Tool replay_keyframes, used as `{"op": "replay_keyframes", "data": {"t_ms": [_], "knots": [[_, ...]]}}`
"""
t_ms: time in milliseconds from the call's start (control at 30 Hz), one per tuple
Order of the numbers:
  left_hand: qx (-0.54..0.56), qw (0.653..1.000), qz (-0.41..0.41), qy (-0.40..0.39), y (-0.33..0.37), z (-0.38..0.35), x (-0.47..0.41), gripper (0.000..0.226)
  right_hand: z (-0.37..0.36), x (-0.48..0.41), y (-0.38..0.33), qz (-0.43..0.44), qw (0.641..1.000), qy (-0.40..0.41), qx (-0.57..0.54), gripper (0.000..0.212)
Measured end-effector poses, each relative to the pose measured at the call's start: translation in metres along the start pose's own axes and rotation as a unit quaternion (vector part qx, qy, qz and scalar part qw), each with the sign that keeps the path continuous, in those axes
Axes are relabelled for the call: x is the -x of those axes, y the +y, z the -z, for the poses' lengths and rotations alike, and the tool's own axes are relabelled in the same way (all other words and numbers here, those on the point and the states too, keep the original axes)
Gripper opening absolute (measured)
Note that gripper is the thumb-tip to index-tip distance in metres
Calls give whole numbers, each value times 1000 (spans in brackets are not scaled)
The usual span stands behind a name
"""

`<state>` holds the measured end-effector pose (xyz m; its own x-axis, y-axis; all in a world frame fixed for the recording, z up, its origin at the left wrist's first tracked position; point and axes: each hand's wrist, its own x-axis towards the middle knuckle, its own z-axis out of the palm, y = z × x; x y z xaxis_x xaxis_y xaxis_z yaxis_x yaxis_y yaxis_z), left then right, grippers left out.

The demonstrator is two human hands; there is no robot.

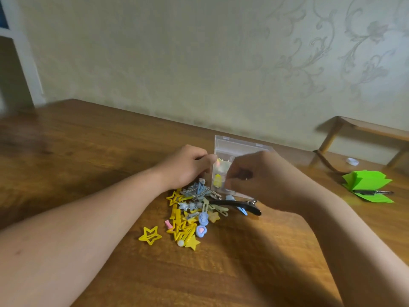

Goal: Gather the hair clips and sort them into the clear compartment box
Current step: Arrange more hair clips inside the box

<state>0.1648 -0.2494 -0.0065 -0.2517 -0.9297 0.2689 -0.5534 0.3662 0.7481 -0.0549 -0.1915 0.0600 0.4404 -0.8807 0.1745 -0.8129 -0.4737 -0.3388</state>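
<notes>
Patterned wallpaper backs a wooden table (88,151). Both bare forearms reach in from the lower corners and meet at the middle.

The left hand (186,167) lies knuckles up, its fingers curled, and their tips grip the left edge of the box (241,147). Just below its wrist lies the pile (190,213) of clips, mostly yellow and pale blue, touching the box's near side. One star clip (150,235) lies just left of the pile, apart from it.

The box is clear, its lid raised at the back. A yellow clip (218,180) shows inside through the wall; the compartments are hard to make out.

The right hand (254,173) is blurred, its fingers curled down over the box's front. It hides most of the box, and I cannot tell whether it pinches anything. A black clip (239,204) lies under its wrist, at the pile's right edge.

Far right, well apart, a white cap (352,161) sits by folded green paper (367,185) with a pen (371,192) across it.
</notes>
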Motion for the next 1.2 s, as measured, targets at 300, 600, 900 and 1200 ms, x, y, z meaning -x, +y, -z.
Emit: {"op": "replay_keyframes", "data": {"t_ms": [300, 600, 900, 1200], "knots": [[2, 1000, 23, 5, -2, -2, -2, 46, -7, 7, -19, 40, 989, -108, 94, 15], [-2, 1000, 28, 0, -2, -1, -2, 47, 12, 13, -16, 37, 980, -156, 122, 17], [-12, 1000, 8, 4, -5, -3, -4, 53, 47, 14, 50, -68, 996, -26, -58, 9], [-17, 1000, 17, -1, 1, -2, 1, 43, 7, -6, 55, -112, 994, 12, 9, 8]]}}
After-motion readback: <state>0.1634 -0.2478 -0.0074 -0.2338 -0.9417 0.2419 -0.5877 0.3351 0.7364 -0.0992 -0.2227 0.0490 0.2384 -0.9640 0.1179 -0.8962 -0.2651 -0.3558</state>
